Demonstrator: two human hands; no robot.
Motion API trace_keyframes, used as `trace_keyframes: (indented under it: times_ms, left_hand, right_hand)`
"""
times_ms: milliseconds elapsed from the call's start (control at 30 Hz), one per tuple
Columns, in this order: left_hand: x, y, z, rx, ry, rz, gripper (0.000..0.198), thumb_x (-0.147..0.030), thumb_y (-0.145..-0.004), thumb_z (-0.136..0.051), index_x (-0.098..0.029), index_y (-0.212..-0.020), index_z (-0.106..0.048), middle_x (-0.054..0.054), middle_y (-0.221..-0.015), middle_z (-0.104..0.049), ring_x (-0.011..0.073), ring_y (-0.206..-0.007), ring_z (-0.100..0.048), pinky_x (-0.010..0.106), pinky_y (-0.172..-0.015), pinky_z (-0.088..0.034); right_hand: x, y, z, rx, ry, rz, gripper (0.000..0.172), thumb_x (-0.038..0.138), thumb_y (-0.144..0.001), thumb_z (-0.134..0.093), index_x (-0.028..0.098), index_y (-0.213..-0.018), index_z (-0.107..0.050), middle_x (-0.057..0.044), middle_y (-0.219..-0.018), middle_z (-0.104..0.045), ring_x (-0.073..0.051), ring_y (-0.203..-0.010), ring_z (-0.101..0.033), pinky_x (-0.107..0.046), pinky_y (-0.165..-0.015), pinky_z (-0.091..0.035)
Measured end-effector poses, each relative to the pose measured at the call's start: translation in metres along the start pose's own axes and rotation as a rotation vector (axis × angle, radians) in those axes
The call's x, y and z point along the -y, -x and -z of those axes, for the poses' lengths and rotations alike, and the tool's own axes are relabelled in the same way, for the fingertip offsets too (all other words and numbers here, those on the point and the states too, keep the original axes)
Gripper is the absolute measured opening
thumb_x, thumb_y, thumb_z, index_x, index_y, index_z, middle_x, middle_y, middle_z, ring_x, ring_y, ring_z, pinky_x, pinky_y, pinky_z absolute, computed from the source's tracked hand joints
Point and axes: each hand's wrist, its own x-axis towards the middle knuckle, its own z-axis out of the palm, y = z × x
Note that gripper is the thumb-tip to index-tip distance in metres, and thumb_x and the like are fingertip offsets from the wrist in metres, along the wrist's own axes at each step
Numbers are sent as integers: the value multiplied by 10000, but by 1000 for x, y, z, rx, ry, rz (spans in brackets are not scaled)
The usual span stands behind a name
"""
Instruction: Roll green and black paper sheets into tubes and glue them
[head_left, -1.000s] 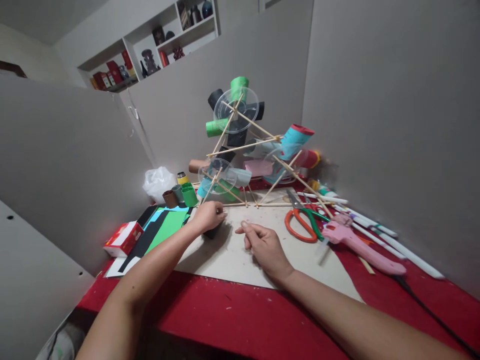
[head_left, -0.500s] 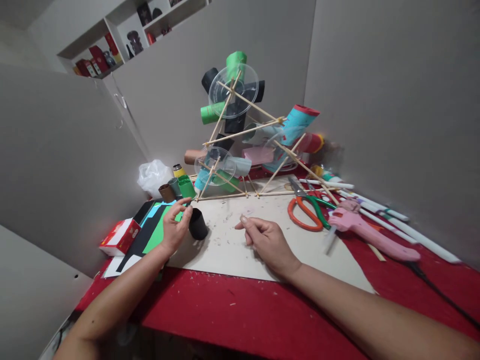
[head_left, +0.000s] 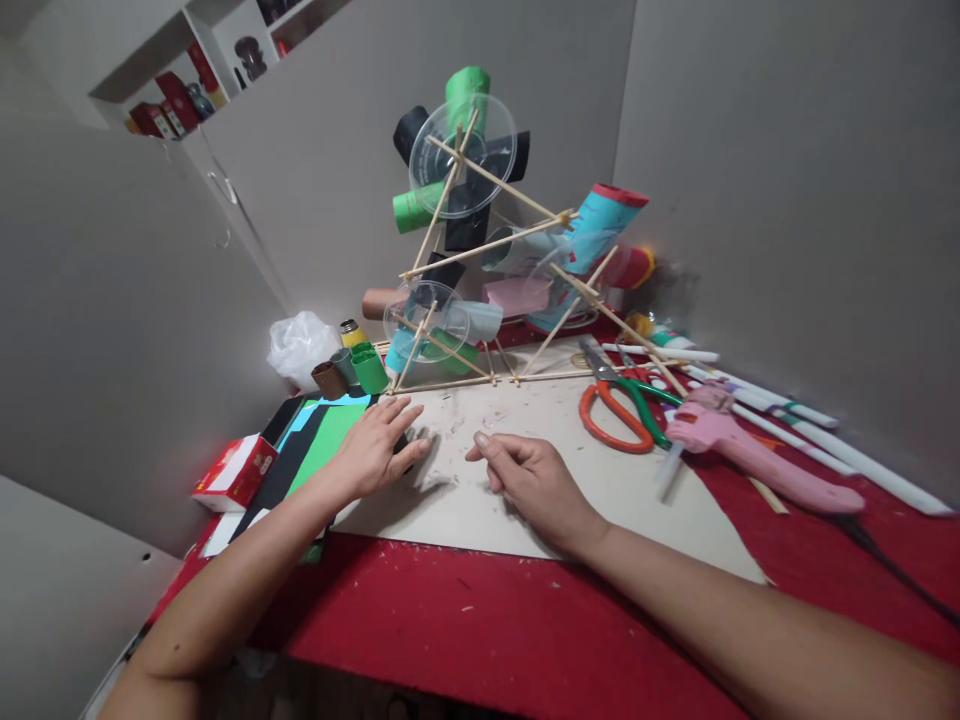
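Note:
My left hand (head_left: 377,447) is open, palm down, its fingers spread over the white board (head_left: 480,510). Behind it a short black paper tube (head_left: 403,441) is almost fully hidden; whether the fingers touch it I cannot tell. My right hand (head_left: 525,480) rests on the board with curled fingers, the thumb lying against the index finger, and nothing shows in it. Beyond both hands stands a model of wooden sticks (head_left: 487,247) with clear plastic discs (head_left: 427,320) and coloured paper tubes (head_left: 467,95).
Orange-and-green handled scissors (head_left: 619,420) and a pink glue gun (head_left: 757,460) lie to the right, near white sticks (head_left: 862,455). At left are coloured paper sheets (head_left: 330,440), a red-and-white box (head_left: 236,472), small tubes (head_left: 367,368) and a white plastic bag (head_left: 301,345).
My left hand has moved right and spread its fingers, now covering most of the black tube. The right hand keeps its pose. The view has shifted slightly.

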Motion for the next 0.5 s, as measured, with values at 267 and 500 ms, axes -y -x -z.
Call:
trace_keyframes:
  times_ms: [267, 500]
  left_hand:
    - [6, 0, 16, 16, 163, 20, 580, -513, -944, -383, -218, -1443, -354, 129, -1505, -356, 274, -1403, -293, 494, -1136, -231]
    - [2, 21, 25, -587, 729, 189, 410, -393, -923, -524, -225, -1297, -508, 111, -1249, -612, 238, -1155, -581, 429, -1016, -438]
  right_hand:
    - [-2, 1, -1, 36, -13, -46, 475, 579, -842, -519, 152, -713, -684, 41, -452, -468, -84, -370, -348, -218, -370, -298]
    - [-1, 3, 0, 44, -3, -42, 470, 560, -861, -507, 144, -702, -661, 43, -462, -461, -77, -374, -359, -214, -380, -312]
